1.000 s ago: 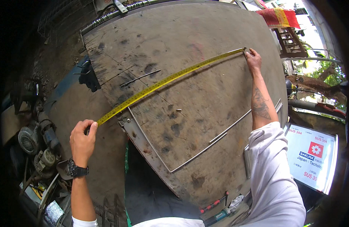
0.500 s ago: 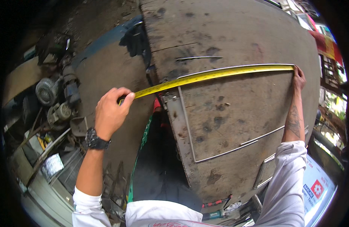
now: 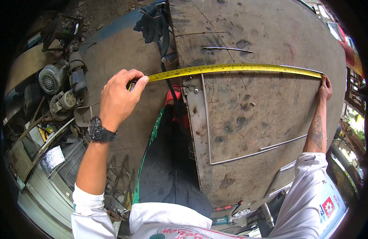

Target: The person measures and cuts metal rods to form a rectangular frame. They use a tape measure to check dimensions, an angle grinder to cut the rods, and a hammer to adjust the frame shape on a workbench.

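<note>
We stand in a cluttered workshop over a big, stained metal sheet [image 3: 271, 119] that fills the right half of the view. Our left hand [image 3: 119, 97] is curled shut around the case of one yellow tape measure [image 3: 231, 68], thumb and fingers pinching where the blade leaves it; a black wristwatch [image 3: 99, 130] sits on that wrist, and the forearm rises from the lower edge. The blade runs almost level from left to right, bowing slightly upward, across the sheet's upper part. Our right hand [image 3: 324, 88] is at the sheet's far right edge, arm stretched straight, fingers pressing the blade's end down on the rim; how tightly they close we cannot tell. Under the blade lies one bent thin rod frame [image 3: 210, 131], and above it one short loose rod [image 3: 227, 49]. Farther left, off the sheet, two old motors [image 3: 58, 89] lie among scrap, and a dark glove [image 3: 150, 24] lies near the sheet's top corner.
</note>
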`<state>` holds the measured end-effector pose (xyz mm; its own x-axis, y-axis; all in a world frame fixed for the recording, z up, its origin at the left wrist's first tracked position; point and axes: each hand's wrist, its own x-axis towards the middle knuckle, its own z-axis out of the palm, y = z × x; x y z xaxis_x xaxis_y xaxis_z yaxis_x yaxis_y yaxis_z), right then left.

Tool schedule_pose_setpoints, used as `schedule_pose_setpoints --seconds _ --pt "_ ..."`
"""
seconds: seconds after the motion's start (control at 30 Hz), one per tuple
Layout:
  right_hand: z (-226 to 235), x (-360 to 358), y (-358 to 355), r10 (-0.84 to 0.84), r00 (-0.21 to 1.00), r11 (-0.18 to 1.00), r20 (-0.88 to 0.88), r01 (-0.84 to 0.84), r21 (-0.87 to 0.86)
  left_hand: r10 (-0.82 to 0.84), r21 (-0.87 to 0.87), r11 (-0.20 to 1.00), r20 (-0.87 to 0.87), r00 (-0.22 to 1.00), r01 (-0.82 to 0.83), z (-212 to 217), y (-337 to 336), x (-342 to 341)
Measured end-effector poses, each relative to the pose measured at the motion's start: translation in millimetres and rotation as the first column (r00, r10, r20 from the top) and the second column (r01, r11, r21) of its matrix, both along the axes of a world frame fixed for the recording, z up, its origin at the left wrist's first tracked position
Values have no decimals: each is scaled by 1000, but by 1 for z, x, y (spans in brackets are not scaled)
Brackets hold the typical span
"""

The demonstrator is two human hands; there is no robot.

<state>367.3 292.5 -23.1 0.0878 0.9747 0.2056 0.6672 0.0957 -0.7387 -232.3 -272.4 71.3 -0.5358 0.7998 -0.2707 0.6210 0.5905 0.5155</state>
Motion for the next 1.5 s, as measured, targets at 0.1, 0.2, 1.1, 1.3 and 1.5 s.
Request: schedule_pose_setpoints --seconds 0.1,0.2,1.1,1.3,1.5 --pt "0 1 0 23 1000 1000 1 -23 -6 0 1 1000 -2 1000 0 0 -1 2" --pt "1 3 1 31 1000 999 0 -31 -25 5 28 1000 -14 1000 -4 -1 -2 4" --pt "-1 18 15 9 963 996 -271 -32 -81 -19 163 985 -192 981 51 -11 -12 18" --pt "2 15 12 14 981 996 -195 -32 -86 -11 179 982 -229 973 53 -14 -14 22" --pt "15 -11 -6 -29 993 995 -118 18 -94 -4 168 985 -187 982 36 -12 -13 23"
